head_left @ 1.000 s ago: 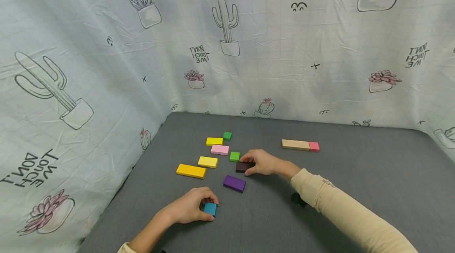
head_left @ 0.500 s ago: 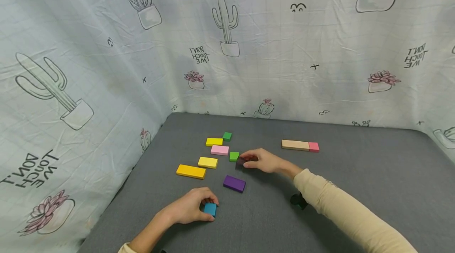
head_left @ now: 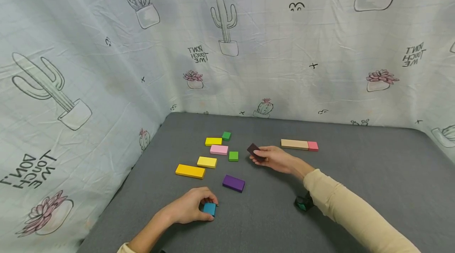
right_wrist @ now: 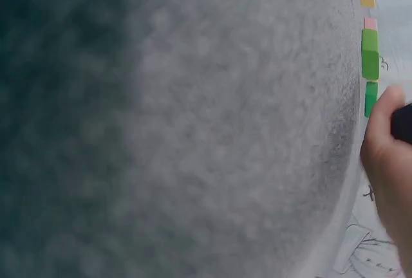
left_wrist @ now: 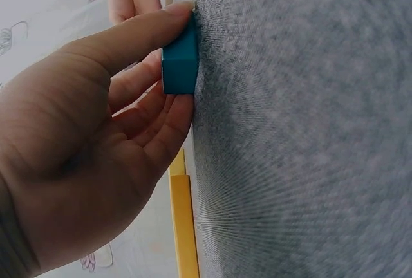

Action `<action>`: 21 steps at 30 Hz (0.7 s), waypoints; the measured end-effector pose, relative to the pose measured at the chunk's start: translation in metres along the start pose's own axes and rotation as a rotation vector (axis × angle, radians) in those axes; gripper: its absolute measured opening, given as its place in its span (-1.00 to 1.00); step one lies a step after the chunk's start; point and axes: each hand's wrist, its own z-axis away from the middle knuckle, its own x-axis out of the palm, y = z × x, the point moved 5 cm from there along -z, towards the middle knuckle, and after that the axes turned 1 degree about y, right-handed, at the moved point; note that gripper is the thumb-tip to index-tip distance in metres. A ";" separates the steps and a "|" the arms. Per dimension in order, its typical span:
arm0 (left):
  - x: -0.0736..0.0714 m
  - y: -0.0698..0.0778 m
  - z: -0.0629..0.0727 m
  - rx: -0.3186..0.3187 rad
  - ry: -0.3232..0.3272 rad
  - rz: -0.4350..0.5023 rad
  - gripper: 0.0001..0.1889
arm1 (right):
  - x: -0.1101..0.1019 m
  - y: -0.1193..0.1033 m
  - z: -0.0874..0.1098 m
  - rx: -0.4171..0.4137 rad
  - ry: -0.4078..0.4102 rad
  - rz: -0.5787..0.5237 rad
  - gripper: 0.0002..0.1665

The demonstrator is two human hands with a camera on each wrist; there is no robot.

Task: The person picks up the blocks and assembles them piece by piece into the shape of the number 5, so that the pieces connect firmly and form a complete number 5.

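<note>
Where the table's grey cloth (head_left: 263, 225) lies nearest, the left hand (head_left: 193, 205) pinches a small, smooth blue block (head_left: 209, 209) between thumb and fingers; the block appears to rest on the cloth. Beyond it lie a purple rectangular block (head_left: 233, 183), a long orange-yellow block (head_left: 190, 171) and a pale yellow rectangular block (head_left: 207, 162). Farther in, the right hand (head_left: 277, 159) pinches a dark brown rectangular block (head_left: 253, 149), thumb on top and fingers beneath, tilted and seemingly clear of the table. The step in hand looks to be handling this block: a light but firm pinch, levelling it from the wrist, should serve, with the fingertips kept away from the light green square block (head_left: 233, 156) near it. The left hand would do best to keep its block quiet. Farthest are a pink rectangular block (head_left: 219, 150), a tan bar (head_left: 294, 144) touching a coral-red square block (head_left: 313, 146), a bright yellow rectangular block (head_left: 213, 141) and a darker green square block (head_left: 226, 136).
</note>
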 end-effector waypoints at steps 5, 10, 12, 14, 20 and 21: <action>0.000 0.000 0.001 -0.001 0.002 -0.002 -0.69 | -0.004 -0.006 0.005 -0.061 0.130 0.311 -0.49; 0.001 -0.001 0.000 -0.001 0.003 -0.006 -0.70 | -0.010 -0.014 0.010 -0.094 0.225 0.414 -0.57; 0.001 -0.001 0.000 -0.002 0.003 -0.005 -0.70 | -0.013 -0.016 0.012 -0.095 0.239 0.422 -0.58; 0.001 -0.001 0.001 0.000 0.005 -0.007 -0.70 | -0.016 -0.018 0.015 -0.082 0.261 0.439 -0.56; 0.001 0.000 -0.001 0.004 0.010 -0.022 -0.70 | -0.029 -0.022 0.029 0.003 0.316 0.418 -0.40; 0.000 0.000 -0.001 0.002 0.010 -0.022 -0.70 | -0.031 -0.022 0.032 0.012 0.315 0.401 -0.38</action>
